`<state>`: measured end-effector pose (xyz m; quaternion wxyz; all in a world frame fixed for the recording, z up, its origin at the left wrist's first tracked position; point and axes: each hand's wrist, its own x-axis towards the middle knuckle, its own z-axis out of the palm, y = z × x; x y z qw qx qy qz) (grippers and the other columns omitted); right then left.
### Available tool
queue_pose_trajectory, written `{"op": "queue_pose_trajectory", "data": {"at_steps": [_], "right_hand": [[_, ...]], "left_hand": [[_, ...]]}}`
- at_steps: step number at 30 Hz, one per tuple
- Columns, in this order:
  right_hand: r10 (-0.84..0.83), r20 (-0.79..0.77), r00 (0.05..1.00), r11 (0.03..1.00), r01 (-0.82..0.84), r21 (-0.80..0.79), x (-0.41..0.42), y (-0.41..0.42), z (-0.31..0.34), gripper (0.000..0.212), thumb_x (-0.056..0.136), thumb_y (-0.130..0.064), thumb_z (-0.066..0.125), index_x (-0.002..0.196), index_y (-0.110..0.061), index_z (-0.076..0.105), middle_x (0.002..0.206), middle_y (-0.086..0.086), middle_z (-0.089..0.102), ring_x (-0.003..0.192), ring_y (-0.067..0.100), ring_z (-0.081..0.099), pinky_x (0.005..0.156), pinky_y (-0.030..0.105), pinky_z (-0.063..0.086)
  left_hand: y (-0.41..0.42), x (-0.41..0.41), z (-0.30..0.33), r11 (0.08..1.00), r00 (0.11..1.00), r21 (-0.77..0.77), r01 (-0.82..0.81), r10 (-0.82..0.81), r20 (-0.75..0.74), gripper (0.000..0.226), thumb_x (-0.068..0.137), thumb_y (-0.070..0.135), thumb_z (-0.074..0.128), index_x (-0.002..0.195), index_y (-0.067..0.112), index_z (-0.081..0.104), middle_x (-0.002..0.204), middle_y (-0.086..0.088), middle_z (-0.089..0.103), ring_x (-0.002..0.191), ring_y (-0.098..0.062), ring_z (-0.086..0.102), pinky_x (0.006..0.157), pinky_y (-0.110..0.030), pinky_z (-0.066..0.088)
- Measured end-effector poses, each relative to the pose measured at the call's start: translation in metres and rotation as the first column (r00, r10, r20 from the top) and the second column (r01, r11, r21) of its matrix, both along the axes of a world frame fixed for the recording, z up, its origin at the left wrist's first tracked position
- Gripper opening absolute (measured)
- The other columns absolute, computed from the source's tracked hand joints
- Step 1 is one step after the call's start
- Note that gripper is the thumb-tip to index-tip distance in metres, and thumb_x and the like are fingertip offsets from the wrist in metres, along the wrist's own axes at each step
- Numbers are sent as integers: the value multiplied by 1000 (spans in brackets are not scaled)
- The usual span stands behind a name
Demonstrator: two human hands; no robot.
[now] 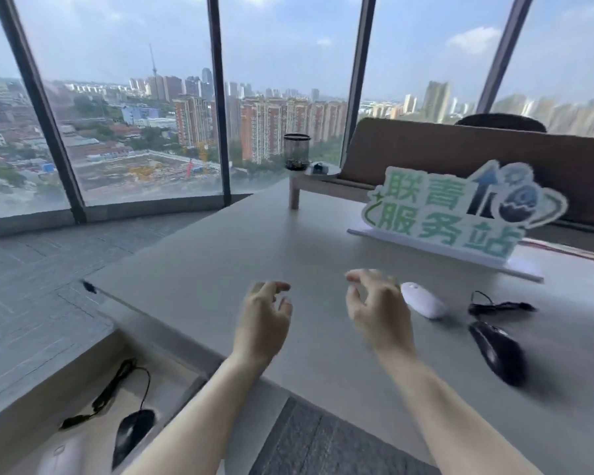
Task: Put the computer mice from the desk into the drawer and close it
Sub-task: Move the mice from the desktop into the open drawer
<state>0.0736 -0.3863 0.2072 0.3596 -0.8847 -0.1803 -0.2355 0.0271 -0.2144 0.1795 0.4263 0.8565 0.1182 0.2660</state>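
Both the left hand (264,320) and right hand (378,310) hover loosely curled and empty at centre frame; the white mouse (422,299), just right of them, looks light, hard and smooth, best pinched across its sides.

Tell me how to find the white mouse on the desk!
Find the big green sign standing on the grey desk. In front of it, just past the right hand, lies the white mouse. It has no cord; the black mouse beside it is dark with a cord.
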Motion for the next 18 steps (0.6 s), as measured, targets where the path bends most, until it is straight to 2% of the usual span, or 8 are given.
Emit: {"op": "queue_pose_trajectory", "data": {"at_steps": [2, 4, 7, 10, 12, 14, 16, 18], "right_hand": [[-174, -10, 985, 982, 173, -77, 20, -60, -7, 30, 77, -18, 54, 103, -15, 69, 106, 11, 69, 98, 39, 59, 87, 41, 46], [-342, -112, 933, 929, 318, -190, 33, -114, -16, 36, 79, -21, 58, 114, -17, 63, 117, 12, 61, 108, 40, 51, 92, 45, 43], [-489, -257, 833, 851, 391, -352, 42, -168, -29, 55, 82, -37, 61, 134, -25, 46, 137, 10, 43, 125, 36, 37, 101, 46, 38], [-533, -352, 770, 824, 377, -423, 48, -194, -40, 66, 84, -50, 58, 142, -30, 33, 143, 11, 36, 123, 37, 39, 100, 42, 38], [-539, -341, 770, 811, 366, -456, 52, -202, -48, 66, 84, -47, 57, 143, -29, 31, 135, 13, 45, 119, 37, 43, 98, 42, 39], [-532, -300, 792, 810, 373, -453, 55, -207, -53, 63, 85, -41, 56, 142, -28, 33, 127, 14, 54, 115, 36, 44, 96, 42, 40], [-511, -286, 811, 824, 366, -433, 59, -212, -54, 60, 86, -35, 55, 141, -26, 35, 123, 14, 56, 113, 36, 45, 95, 42, 40], [-487, -292, 823, 847, 365, -385, 61, -217, -54, 57, 85, -30, 54, 140, -26, 38, 121, 14, 57, 111, 36, 45, 93, 41, 40]], "left_hand": [[-48, 26, 0, 992, 987, 16, 126, -124, -101, 31, 89, 22, 54, 119, 20, 62, 122, -4, 57, 105, -20, 60, 90, -32, 49], [-93, 51, -1, 971, 955, 33, 236, -225, -191, 40, 87, 26, 56, 127, 24, 57, 131, -3, 52, 114, -21, 57, 93, -33, 48], [-148, 87, -6, 929, 894, 91, 358, -313, -322, 55, 84, 31, 58, 137, 28, 47, 142, -1, 45, 126, -22, 47, 94, -29, 44], [-193, 116, -10, 916, 863, 161, 369, -273, -425, 64, 81, 42, 56, 142, 33, 37, 144, -3, 42, 128, -30, 40, 98, -37, 40], [-217, 134, -13, 909, 864, 232, 347, -213, -457, 68, 80, 51, 54, 142, 35, 32, 148, -7, 37, 127, -35, 40, 99, -40, 37], [-234, 150, -16, 905, 862, 286, 316, -148, -484, 69, 80, 55, 51, 143, 38, 29, 156, -10, 24, 131, -38, 37, 104, -42, 33], [-246, 162, -18, 888, 858, 353, 295, -84, -507, 65, 78, 56, 49, 140, 39, 36, 157, -12, 21, 131, -40, 35, 105, -44, 31], [-252, 169, -19, 864, 862, 413, 286, -44, -505, 56, 76, 53, 51, 129, 34, 49, 148, -10, 33, 125, -40, 38, 102, -43, 33]]}}
